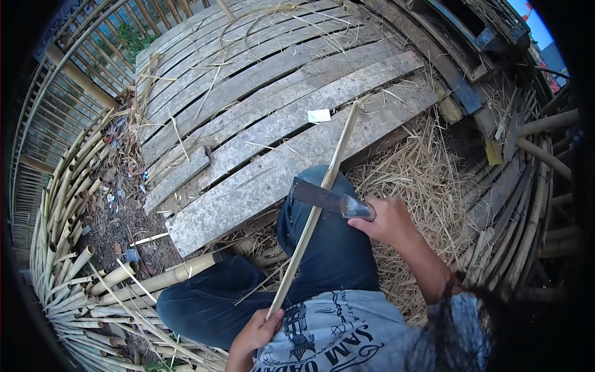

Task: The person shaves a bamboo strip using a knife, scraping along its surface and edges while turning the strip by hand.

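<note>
My right hand (pixel 387 222) is closed round the handle of a broad-bladed knife (pixel 319 196), whose blade points left and lies across a long split bamboo strip (pixel 304 239). My left hand (pixel 260 328) grips the lower end of that strip near my shirt. From there the strip runs up over my jeans-clad knee (pixel 334 248), and its far end reaches the edge of the wooden slat platform (pixel 229 192).
A small white card (pixel 318 116) and a short loose board (pixel 178 180) lie on the platform. Shavings (pixel 427 186) cover the ground at right. Bamboo poles (pixel 164 279) are stacked at left, beside a bamboo fence (pixel 56 111). Timber stands at upper right.
</note>
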A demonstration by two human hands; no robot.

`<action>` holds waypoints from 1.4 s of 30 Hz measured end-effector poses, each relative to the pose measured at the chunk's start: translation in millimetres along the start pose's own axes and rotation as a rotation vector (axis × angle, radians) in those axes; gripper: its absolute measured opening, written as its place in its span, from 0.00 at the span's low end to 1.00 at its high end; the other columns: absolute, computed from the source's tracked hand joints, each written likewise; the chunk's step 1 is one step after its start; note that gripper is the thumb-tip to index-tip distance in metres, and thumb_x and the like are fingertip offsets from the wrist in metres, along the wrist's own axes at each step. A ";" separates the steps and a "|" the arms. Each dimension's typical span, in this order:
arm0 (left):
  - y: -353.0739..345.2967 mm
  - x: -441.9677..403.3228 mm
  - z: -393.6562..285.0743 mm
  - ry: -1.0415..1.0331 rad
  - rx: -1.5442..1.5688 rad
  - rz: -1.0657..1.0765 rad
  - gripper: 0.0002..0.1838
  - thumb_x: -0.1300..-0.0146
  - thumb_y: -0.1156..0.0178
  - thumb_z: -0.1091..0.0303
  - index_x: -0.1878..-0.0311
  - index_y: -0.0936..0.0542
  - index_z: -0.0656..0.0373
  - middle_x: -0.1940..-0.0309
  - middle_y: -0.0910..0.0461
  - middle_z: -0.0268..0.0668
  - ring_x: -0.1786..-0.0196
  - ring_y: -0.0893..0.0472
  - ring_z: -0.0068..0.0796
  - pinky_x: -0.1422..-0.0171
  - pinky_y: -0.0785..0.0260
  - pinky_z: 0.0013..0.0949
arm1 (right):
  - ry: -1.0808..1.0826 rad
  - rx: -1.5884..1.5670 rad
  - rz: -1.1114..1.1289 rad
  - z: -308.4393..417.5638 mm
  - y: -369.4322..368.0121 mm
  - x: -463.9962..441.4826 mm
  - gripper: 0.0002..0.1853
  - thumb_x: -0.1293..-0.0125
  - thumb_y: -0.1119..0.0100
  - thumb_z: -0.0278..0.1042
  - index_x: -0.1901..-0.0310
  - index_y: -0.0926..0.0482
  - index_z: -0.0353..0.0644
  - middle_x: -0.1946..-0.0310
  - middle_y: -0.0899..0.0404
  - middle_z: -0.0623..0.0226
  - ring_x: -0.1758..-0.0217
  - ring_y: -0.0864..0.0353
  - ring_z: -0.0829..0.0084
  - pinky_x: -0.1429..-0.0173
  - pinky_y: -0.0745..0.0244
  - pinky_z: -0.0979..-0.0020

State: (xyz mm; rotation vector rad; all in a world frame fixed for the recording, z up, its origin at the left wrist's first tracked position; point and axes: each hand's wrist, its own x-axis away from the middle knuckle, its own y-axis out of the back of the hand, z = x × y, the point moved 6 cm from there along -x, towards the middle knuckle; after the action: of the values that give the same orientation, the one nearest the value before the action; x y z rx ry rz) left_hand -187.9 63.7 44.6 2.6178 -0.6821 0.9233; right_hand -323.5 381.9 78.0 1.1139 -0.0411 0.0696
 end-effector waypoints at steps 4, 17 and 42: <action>-1.8 -6.0 21.6 0.195 0.113 0.209 0.22 0.27 0.53 0.59 0.77 0.32 0.60 0.85 0.37 0.25 0.79 0.40 0.17 0.75 0.44 0.28 | 0.121 0.085 0.127 16.2 4.9 1.7 0.30 0.50 0.38 0.70 0.77 0.23 0.43 0.86 0.23 0.61 0.79 0.19 0.58 0.72 0.26 0.60; -1.4 -8.3 32.5 0.171 0.134 0.218 0.23 0.26 0.53 0.57 0.77 0.33 0.60 0.84 0.38 0.25 0.78 0.41 0.17 0.74 0.44 0.28 | -0.002 -0.049 -0.044 -7.5 25.5 -15.7 0.29 0.50 0.35 0.65 0.77 0.23 0.40 0.86 0.24 0.58 0.80 0.20 0.55 0.72 0.26 0.61; -7.4 -41.2 -202.7 -0.854 -0.496 -0.191 0.20 0.34 0.45 0.50 0.62 0.30 0.60 0.75 0.22 0.44 0.72 0.21 0.40 0.62 0.28 0.41 | -0.305 -1.227 -0.062 17.3 -23.2 -11.3 0.12 0.46 0.30 0.24 0.71 0.28 0.39 0.71 0.19 0.65 0.72 0.20 0.80 0.69 0.23 0.77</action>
State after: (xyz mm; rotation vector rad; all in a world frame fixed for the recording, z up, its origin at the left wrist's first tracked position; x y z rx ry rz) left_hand -316.3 166.4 170.4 2.4589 -0.6946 -0.4308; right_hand -332.9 355.8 64.2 -0.1099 -0.2819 -0.1700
